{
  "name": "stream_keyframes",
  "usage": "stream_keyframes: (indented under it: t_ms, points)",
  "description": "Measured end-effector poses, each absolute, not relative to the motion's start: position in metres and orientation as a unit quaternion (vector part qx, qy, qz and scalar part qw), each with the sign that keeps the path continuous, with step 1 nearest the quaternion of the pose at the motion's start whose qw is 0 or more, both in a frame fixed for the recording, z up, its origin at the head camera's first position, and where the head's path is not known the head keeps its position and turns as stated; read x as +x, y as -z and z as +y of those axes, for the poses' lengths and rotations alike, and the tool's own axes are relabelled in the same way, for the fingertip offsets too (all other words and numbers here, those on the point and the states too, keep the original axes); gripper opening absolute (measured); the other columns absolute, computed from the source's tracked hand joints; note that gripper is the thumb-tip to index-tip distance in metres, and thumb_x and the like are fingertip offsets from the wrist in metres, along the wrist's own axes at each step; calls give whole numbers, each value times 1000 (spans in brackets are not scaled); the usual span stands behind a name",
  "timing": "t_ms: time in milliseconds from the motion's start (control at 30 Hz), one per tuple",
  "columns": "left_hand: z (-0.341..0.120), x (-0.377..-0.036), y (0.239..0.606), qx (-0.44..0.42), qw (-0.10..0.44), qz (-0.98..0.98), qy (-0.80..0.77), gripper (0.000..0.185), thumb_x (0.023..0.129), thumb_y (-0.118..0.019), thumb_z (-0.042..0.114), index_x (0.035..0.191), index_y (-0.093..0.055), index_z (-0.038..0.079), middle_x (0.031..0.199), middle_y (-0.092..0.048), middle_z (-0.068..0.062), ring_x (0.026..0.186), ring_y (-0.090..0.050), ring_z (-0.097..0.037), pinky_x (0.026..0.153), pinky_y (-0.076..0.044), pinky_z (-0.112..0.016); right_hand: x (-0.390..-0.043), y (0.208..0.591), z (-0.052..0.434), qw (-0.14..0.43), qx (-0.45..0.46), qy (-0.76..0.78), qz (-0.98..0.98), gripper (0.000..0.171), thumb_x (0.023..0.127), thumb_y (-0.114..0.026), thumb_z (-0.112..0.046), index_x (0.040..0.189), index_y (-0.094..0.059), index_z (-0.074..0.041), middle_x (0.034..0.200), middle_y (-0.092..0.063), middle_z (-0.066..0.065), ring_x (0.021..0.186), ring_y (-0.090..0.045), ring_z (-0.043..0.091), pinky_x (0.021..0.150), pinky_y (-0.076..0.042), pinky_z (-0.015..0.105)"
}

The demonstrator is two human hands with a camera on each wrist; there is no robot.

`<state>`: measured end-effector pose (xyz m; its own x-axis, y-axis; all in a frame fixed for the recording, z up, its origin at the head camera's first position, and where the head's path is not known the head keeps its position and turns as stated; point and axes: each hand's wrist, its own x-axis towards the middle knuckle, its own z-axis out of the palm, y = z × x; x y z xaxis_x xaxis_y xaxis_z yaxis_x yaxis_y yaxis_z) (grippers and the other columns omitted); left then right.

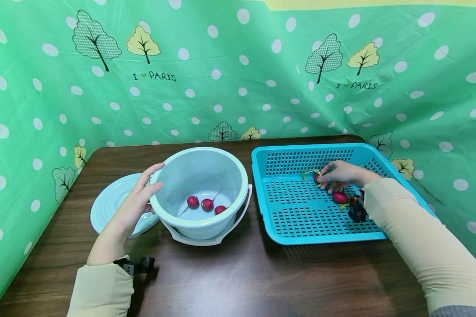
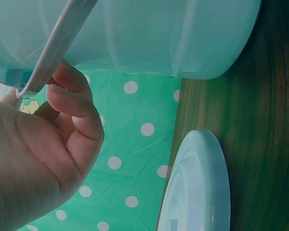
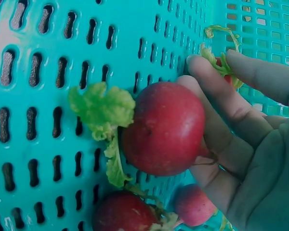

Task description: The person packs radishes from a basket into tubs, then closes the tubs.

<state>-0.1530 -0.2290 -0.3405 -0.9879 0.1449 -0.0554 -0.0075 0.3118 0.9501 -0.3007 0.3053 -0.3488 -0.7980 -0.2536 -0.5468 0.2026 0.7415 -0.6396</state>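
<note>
My left hand (image 1: 132, 204) holds the light blue bucket (image 1: 198, 160) at the left of its rim, thumb over the edge. In the left wrist view its other fingers curl below the rim, beside the bucket's wall (image 2: 149, 38). Three radishes (image 1: 207, 204) lie on the bucket's floor. Inside the blue basket (image 1: 263, 198), my right hand (image 1: 343, 172) pinches a leafy radish (image 1: 317, 177) between thumb and fingers. Nearer in the right wrist view, a larger radish (image 3: 164, 127) with green leaves lies against the other fingers. Two more radishes (image 3: 123, 211) show below it.
A round light blue lid (image 1: 107, 202) lies on the dark wooden table (image 1: 230, 281), left of the bucket and partly behind my left hand. The bucket's handle (image 1: 198, 241) hangs down at the front. A green dotted cloth (image 1: 222, 57) hangs behind the table.
</note>
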Motion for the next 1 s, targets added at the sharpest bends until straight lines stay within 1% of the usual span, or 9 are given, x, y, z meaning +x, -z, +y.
stream_keyframes:
  t_ms: [67,167,267,433,733,867,1000]
  points:
    - [-229,-153,340,43,66,808,-584,55,105,-40,42,156,-20,34,153,-23,-12,93,-57,-18,72,-49,-33,-301,349,306,314,-13,355,880,52,100,-59,-22,135,-33,8,94,-72,8,70,-69,18,65,-55,34]
    - [-229,-153,340,43,66,808,-584,55,105,-40,41,156,-21,33,153,-23,-12,92,-57,-17,72,-49,-33,-300,350,306,310,-18,344,886,57,99,-60,-23,138,-34,10,95,-72,8,71,-70,18,67,-55,34]
    - [-229,-153,339,42,67,808,-583,55,105,-40,41,156,-20,33,152,-23,-12,89,-57,-16,73,-48,-33,-300,352,307,309,-25,335,890,60,98,-62,-24,138,-34,10,97,-72,9,72,-70,19,66,-55,34]
    - [-229,-152,339,39,70,809,-583,56,105,-40,42,156,-20,33,152,-23,-12,90,-57,-16,74,-48,-34,-299,354,305,304,-24,333,892,55,96,-64,-24,134,-37,6,95,-71,10,72,-69,19,65,-53,34]
    - [-230,-152,339,42,70,809,-582,55,105,-40,42,156,-20,34,155,-21,-11,99,-56,-20,77,-49,-34,-298,351,304,292,-24,346,891,51,94,-67,-21,129,-40,4,86,-70,7,68,-68,18,60,-51,32]
    - [-229,-152,339,41,69,809,-582,55,105,-39,42,156,-20,34,155,-21,-11,100,-55,-21,77,-49,-35,-298,349,304,286,-29,350,892,51,94,-67,-22,129,-40,4,86,-70,7,69,-68,19,62,-52,34]
    - [-229,-152,339,39,68,809,-582,55,105,-40,42,156,-20,33,154,-22,-12,98,-56,-21,75,-49,-34,-299,348,304,279,-30,354,892,53,94,-68,-25,129,-41,4,87,-70,7,72,-68,21,67,-54,37]
